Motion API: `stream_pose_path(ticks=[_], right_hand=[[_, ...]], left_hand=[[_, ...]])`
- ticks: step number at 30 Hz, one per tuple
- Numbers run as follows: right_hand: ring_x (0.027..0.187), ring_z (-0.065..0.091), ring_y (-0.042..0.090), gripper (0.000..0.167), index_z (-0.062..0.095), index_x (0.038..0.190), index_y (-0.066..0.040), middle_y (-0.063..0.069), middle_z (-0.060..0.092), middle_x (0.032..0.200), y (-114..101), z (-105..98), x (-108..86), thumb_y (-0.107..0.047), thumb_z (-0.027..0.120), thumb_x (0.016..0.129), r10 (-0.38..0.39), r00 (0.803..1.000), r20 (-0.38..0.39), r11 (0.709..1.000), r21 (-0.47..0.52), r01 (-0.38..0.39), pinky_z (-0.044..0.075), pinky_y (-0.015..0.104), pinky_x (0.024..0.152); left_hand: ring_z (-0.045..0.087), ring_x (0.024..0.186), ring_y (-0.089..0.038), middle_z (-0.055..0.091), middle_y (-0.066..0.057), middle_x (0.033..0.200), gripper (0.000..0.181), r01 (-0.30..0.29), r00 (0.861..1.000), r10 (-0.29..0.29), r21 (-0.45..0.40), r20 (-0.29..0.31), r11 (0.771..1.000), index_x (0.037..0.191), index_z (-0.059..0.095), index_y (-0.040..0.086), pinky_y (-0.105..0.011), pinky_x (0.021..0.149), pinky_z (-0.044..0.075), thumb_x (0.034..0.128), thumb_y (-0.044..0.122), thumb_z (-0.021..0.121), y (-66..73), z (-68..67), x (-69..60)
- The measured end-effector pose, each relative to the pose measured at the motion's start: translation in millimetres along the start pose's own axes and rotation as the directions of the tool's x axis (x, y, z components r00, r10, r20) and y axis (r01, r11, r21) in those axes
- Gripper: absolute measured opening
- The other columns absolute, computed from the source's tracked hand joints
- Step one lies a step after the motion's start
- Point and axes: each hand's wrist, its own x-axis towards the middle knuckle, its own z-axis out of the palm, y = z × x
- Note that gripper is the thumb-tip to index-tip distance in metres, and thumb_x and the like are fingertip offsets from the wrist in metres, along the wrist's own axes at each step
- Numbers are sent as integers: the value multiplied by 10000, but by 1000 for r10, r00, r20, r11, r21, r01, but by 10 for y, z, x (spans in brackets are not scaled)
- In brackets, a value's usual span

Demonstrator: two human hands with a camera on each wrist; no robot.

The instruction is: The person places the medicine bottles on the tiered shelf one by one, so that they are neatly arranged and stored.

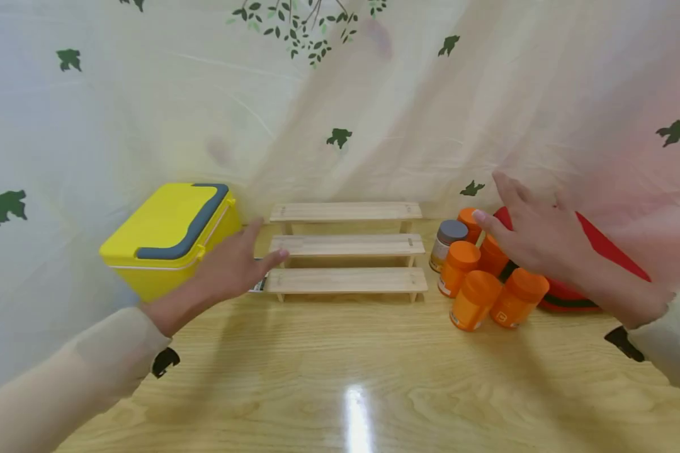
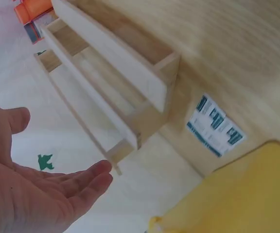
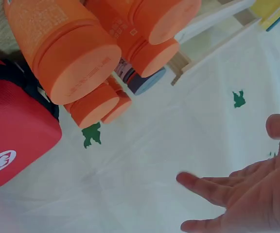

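My left hand (image 1: 235,264) is held in the air between a yellow box (image 1: 158,220) with a blue-grey handle and a three-step wooden rack (image 1: 345,245). Its fingers are extended and grip nothing. My right hand (image 1: 544,236) hovers with spread fingers over several orange bottles (image 1: 476,292) and a red case (image 1: 612,245), partly hiding both. In the right wrist view, that hand (image 3: 256,194) has nothing in its grasp, apart from the orange bottles (image 3: 77,58). A grey-capped bottle (image 1: 450,236) stands among them, right of the rack.
A white sheet with green print (image 2: 217,126) lies on the wooden table between rack and yellow box. Behind everything hangs a pale curtain (image 1: 340,94) with leaf and bird prints. The red case (image 3: 18,121) bears a white oval emblem.
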Motion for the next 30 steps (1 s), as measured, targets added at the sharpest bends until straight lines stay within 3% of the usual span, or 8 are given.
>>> stream_pose_path(ticks=[4, 7, 12, 17, 24, 30], right_hand=[[1282, 303, 533, 788, 74, 1549, -89, 304, 302, 1478, -49, -7, -83, -521, 415, 986, -10, 998, -58, 1000, -4, 10, 95, 657, 1059], [1254, 328, 535, 781, 145, 1538, -69, 322, 353, 1434, -31, 11, -146, -489, 484, 973, -18, 998, -66, 1000, 0, 18, 179, 667, 1009], [1202, 360, 529, 816, 250, 1496, -10, 323, 408, 1384, 124, 72, -256, -526, 538, 934, 30, 997, -67, 998, 60, -26, 252, 683, 980], [1216, 329, 527, 912, 194, 1510, 8, 333, 328, 1431, 371, 153, -364, -567, 559, 903, 122, 992, 37, 974, 190, -126, 314, 709, 928], [1199, 382, 516, 895, 161, 1509, 20, 343, 348, 1407, 631, 350, -513, -499, 588, 919, 136, 985, 102, 939, 302, -161, 405, 676, 854], [1184, 387, 522, 923, 89, 1537, -36, 329, 358, 1406, 704, 490, -627, -463, 619, 913, 134, 987, 88, 917, 366, -158, 442, 660, 813]], left_hand=[[506, 1197, -425, 470, -286, 1375, 769, -26, 995, 23, -32, -96, 999, 1455, 283, -66, -544, 966, 417, 950, 432, 579, -59, 165, -13], [535, 1148, -423, 497, -294, 1338, 692, -29, 993, 20, -79, -114, 996, 1408, 350, -92, -543, 944, 435, 947, 352, 613, -120, 283, -35], [547, 1131, -434, 471, -294, 1365, 655, -5, 996, -12, -181, -91, 984, 1402, 358, -104, -540, 921, 454, 938, 259, 643, -193, 458, -38], [508, 1167, -426, 497, -262, 1339, 586, 32, 995, -56, -255, -85, 966, 1374, 416, -67, -544, 953, 428, 926, 221, 661, -247, 594, -12], [474, 1201, -445, 443, -297, 1368, 624, 102, 991, -121, -287, -51, 953, 1394, 374, -79, -552, 975, 411, 932, 233, 653, -330, 666, 10], [499, 1192, -397, 485, -263, 1338, 652, 151, 986, -164, -348, -8, 925, 1425, 352, -42, -507, 966, 442, 930, 256, 654, -384, 727, 60]])
